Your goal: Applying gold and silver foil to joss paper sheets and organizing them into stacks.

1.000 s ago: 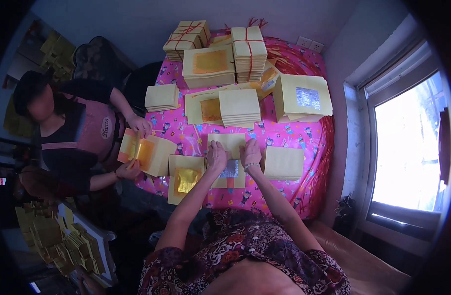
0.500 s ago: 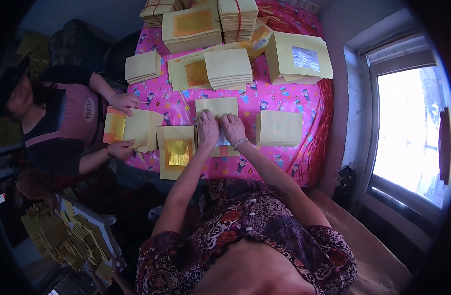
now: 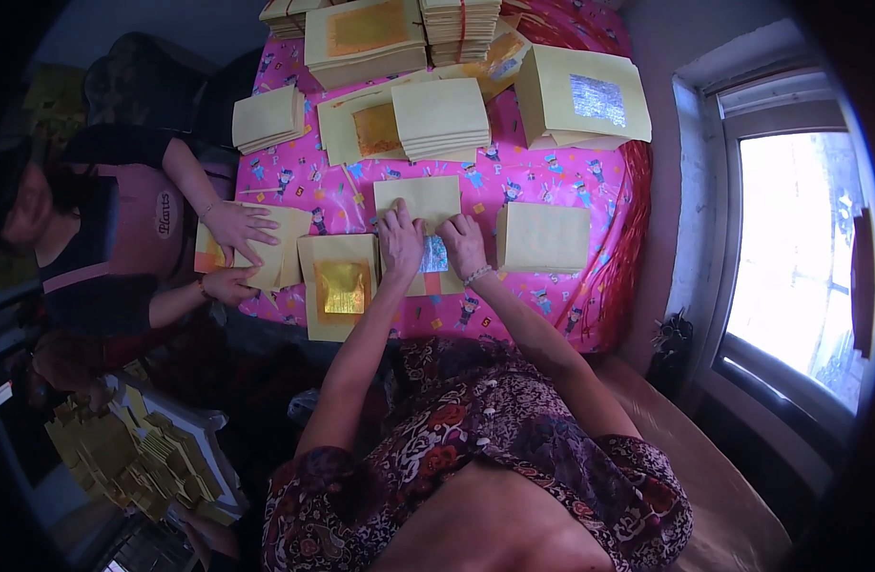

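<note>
In front of me on the table lies a yellow paper sheet (image 3: 417,194) with a silver foil square (image 3: 435,255) and an orange band on its near part. My left hand (image 3: 401,246) presses on its left side, the index finger stretched toward the far edge. At its right side, my right hand (image 3: 464,248) has bent fingers drawn together at the paper; its fingertips are partly hidden. Left of the sheet sits a yellow paper stack with a gold foil square (image 3: 343,287). To the right is a plain yellow paper stack (image 3: 543,237).
Across the pink patterned tablecloth (image 3: 337,205), tall paper bundles (image 3: 366,62) stand at the back, and a thick stack with silver foil (image 3: 582,100) at back right. Red strands (image 3: 628,238) hang along the right edge. At left, a person's hands (image 3: 242,229) rest on paper.
My hands have moved slightly apart, and my left index finger now reaches forward on the sheet. The person's far hand has come down flat onto their paper.
</note>
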The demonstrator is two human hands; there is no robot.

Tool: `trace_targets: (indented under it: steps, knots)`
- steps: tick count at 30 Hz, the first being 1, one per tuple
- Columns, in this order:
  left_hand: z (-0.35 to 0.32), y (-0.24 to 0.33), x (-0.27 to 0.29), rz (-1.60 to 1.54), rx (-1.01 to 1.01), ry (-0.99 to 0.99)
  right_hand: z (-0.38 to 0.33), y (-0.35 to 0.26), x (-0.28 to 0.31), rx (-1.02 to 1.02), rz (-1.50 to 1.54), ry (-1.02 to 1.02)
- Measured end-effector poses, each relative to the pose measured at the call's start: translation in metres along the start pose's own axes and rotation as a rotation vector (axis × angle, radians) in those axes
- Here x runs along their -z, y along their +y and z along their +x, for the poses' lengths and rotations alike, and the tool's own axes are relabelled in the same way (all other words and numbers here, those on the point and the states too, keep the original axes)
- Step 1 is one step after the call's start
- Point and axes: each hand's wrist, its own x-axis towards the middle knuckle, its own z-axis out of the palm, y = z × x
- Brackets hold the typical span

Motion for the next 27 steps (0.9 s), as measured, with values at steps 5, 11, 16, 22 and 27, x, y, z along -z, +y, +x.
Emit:
trace_targets:
  steps: [5,11,16,22,27]
  knots:
    - [0.000,-0.003,-0.001,0.000,-0.026,0.027,-0.004,0.002,-0.004,-0.127,0.041,0.098]
    - [0.001,-0.004,-0.003,-0.034,-0.067,0.091,0.000,0.006,-0.002,-0.118,0.039,0.091]
    - [-0.002,-0.007,-0.003,-0.100,-0.007,0.089,0.014,-0.016,0.005,-0.075,-0.114,-0.002]
    - [-0.002,-0.010,0.009,-0.217,-0.068,0.120,0.022,-0.004,-0.006,-0.025,-0.056,-0.172]
    - [-0.009,-0.032,0.026,-0.393,-0.128,-0.007,0.020,-0.004,-0.006,-0.059,-0.069,-0.218]
